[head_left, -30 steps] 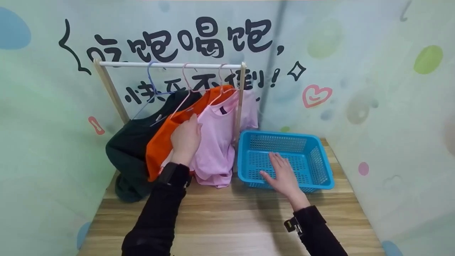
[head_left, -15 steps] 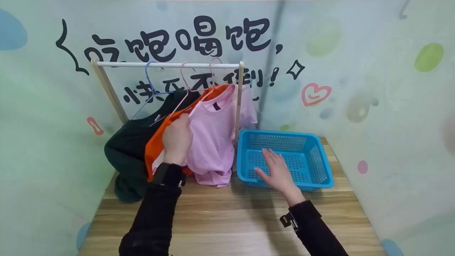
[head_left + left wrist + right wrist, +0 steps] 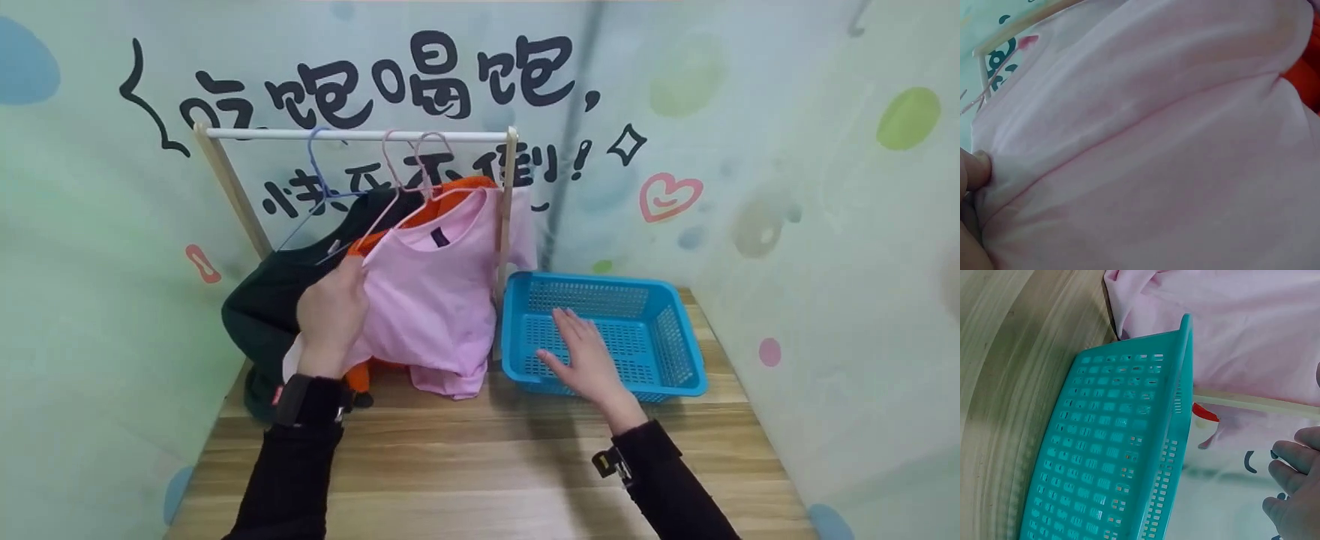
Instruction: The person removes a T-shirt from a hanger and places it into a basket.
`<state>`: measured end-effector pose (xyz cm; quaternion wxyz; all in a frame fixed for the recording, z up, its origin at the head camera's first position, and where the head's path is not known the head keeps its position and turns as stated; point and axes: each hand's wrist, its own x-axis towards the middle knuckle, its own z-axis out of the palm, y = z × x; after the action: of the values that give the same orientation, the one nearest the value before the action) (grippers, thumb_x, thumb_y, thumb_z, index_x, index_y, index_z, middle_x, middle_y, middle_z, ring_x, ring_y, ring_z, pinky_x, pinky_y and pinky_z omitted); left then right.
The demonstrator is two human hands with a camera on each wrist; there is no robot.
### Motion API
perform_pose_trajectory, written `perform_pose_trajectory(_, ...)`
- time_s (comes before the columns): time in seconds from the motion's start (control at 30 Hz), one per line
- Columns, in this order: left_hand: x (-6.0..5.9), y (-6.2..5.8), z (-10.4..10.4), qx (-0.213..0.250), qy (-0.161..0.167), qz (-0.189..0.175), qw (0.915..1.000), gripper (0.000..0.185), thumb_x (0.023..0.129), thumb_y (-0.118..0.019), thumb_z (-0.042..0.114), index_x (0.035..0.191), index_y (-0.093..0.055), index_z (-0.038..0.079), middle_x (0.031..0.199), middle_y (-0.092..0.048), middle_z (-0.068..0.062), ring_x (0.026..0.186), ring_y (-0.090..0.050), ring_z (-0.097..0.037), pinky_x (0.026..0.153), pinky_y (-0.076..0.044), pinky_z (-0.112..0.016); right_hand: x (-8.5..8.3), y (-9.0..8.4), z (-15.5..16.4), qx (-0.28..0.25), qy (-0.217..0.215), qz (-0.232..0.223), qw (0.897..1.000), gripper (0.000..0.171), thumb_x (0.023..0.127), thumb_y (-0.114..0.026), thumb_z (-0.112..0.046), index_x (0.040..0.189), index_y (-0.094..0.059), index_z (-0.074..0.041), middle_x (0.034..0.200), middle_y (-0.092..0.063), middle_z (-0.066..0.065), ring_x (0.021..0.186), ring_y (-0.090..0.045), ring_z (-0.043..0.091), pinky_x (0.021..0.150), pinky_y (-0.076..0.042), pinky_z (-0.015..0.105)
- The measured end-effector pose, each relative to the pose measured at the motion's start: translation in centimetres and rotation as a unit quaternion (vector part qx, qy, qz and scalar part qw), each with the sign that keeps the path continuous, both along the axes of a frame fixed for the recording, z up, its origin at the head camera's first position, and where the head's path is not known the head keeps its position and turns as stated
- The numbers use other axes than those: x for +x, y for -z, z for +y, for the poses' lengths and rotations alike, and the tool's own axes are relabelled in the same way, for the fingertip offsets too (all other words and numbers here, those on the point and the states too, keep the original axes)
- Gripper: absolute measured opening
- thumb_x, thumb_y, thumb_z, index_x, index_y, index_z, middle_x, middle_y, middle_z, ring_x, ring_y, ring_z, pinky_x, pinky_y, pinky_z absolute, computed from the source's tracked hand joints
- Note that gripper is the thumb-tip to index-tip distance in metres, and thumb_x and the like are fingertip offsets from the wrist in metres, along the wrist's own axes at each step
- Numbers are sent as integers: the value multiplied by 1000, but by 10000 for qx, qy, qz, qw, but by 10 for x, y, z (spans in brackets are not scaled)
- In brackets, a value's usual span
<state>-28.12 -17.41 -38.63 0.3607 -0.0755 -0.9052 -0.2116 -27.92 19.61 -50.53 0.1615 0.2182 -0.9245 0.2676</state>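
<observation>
At the centre left of the head view, the left hand [image 3: 332,315] grips the left sleeve edge of the pink shirt [image 3: 435,292], its fingers curled into the cloth; the left wrist view is filled with that pink fabric, with a fingertip pressed into a fold at the left edge. The pink shirt hangs on a pink hanger [image 3: 429,161] at the right end of the white rail [image 3: 360,136], in front of an orange shirt [image 3: 450,196] on a 2nd pink hanger and a dark green shirt [image 3: 262,307] on a blue hanger [image 3: 319,169] further left. The shirts' lower ends reach the wooden table [image 3: 480,472]. Right of centre, the right hand [image 3: 589,360] hovers over the near rim of the blue basket [image 3: 675,352], fingers straight and spread, holding nothing. The basket sits just right of the rack's right post [image 3: 506,217]. Black lettering and coloured spots cover the pale wall [image 3: 787,187] behind.
</observation>
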Motion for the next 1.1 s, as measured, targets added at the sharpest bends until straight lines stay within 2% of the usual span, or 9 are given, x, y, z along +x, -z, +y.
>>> perform_pose_trajectory(0.2, 13, 23, -12, 112, 52, -211, 9997, 13, 97, -63, 10, 104, -64, 0, 76, -64, -18, 61, -60, -35, 65, -54, -49, 2, 7, 6, -48, -31, -52, 10000, 72, 96, -64, -39, 149, -38, 3, 149, -43, 22, 141, -34, 38, 115, -19, 58)
perform_pose_trajectory(0.53, 23, 63, -44, 124, 175, 278, 9994, 10, 94, -65, 6, 101, -64, -1, 71, -61, -19, 57, -57, -38, 54, -49, -51, 6, 11, 13, -8, 28, -258, 9997, 72, 97, -62, -38, 149, -36, 4, 150, -40, 24, 142, -31, 40, 115, -17, 57)
perform_pose_trajectory(0.8, 23, 91, -77, 435, 348, 313, 9980, 9, 93, -65, 3, 102, -64, 0, 81, -66, -18, 64, -59, -35, 62, -49, -49, 4, 11, 11, 11, 42, -167, 9999, 70, 97, -62, -38, 148, -38, 4, 149, -42, 24, 141, -33, 41, 114, -19, 59)
perform_pose_trajectory(0.97, 25, 103, -93, 496, 494, 589, 9958, 11, 91, -66, 1, 102, -66, 2, 86, -68, -18, 69, -62, -37, 64, -50, -50, 3, 9, 9, -34, 2, -153, 9999, 71, 97, -62, -38, 149, -37, 3, 149, -42, 23, 141, -33, 40, 114, -19, 59)
perform_pose_trajectory(1.1, 30, 105, -100, 497, 628, 817, 9934, 13, 88, -67, -2, 101, -67, 2, 88, -69, -16, 70, -64, -35, 65, -49, -46, 3, 4, 6, -103, -81, -112, 9999, 72, 97, -62, -38, 150, -36, 2, 151, -41, 22, 142, -32, 39, 115, -18, 57)
